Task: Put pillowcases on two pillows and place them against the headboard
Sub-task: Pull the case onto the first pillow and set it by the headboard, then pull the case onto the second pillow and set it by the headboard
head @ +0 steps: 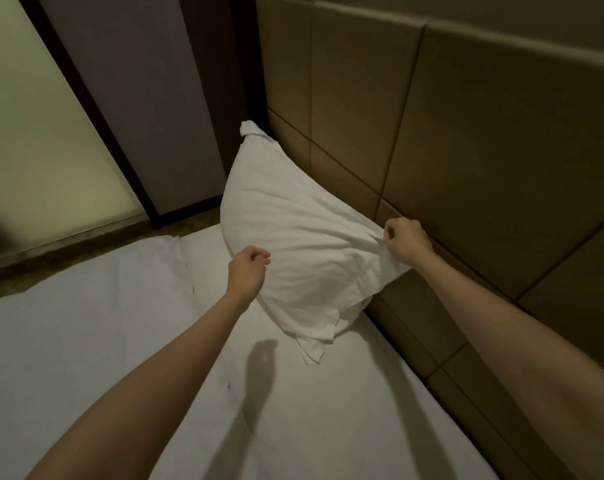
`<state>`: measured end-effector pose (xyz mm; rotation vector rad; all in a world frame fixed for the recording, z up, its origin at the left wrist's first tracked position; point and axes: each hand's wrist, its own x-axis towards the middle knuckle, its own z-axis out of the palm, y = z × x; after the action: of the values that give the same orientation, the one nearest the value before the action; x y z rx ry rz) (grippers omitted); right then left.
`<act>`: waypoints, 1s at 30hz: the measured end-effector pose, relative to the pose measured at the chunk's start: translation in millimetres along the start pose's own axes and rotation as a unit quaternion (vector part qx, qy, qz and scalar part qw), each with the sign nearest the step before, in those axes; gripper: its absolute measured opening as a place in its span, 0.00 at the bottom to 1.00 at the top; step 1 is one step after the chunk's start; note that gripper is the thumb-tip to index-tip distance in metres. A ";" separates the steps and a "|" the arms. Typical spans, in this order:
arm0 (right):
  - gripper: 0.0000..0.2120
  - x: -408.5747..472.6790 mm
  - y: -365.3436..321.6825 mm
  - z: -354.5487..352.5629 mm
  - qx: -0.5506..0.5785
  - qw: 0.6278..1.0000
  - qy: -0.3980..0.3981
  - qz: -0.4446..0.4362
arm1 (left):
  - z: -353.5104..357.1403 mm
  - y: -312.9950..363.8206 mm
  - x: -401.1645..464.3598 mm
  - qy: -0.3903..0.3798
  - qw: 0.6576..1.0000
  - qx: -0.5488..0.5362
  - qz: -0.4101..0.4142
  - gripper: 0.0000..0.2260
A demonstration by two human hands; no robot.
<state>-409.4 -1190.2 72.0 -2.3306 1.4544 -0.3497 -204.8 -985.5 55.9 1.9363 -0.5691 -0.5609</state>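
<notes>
A white pillow (pixel 293 230) in a white pillowcase leans against the tan padded headboard (pixel 484 133) at the bed's far corner. Loose pillowcase fabric hangs folded at its lower end, resting on the sheet. My right hand (pixel 406 239) pinches the pillow's upper right edge next to the headboard. My left hand (pixel 247 270) is curled at the pillow's lower left edge, fingers closed; whether it grips fabric is hard to tell. Only one pillow is in view.
The white bed sheet (pixel 103 341) fills the lower left. Beyond the bed's edge lie a strip of brown floor (pixel 86 247), a frosted glass panel (pixel 34 133) with a dark frame, and a grey wall panel (pixel 148 98).
</notes>
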 end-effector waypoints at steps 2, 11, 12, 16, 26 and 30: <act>0.12 -11.5 -5.1 -5.8 0.029 0.999 0.014 -0.003 | -1.8 8.3 -11.2 -0.004 1.000 -0.009 0.009 0.12; 0.09 -88.2 -38.8 -27.1 0.220 0.975 -0.008 -0.043 | -41.8 16.6 -82.9 -0.014 0.999 -0.029 0.033 0.14; 0.09 -93.8 -41.2 -27.5 0.244 0.969 -0.011 -0.039 | -43.4 15.1 -85.6 -0.014 0.999 -0.030 0.031 0.14; 0.06 -152.1 -72.1 -33.4 0.347 0.937 -0.028 -0.040 | -84.4 3.5 -127.9 0.006 0.998 -0.048 0.035 0.15; 0.09 -328.5 -150.7 -14.3 0.489 0.869 -0.068 -0.027 | -202.8 -53.4 -259.3 0.030 0.994 -0.082 0.063 0.14; 0.09 -392.1 -172.4 0.2 0.504 0.858 -0.095 -0.029 | -244.2 -83.9 -305.3 0.035 0.993 -0.101 0.052 0.13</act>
<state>-441.2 -768.7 141.1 -1.4773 0.7774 -0.6738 -283.2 -598.1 117.0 1.7187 -0.5441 -0.4636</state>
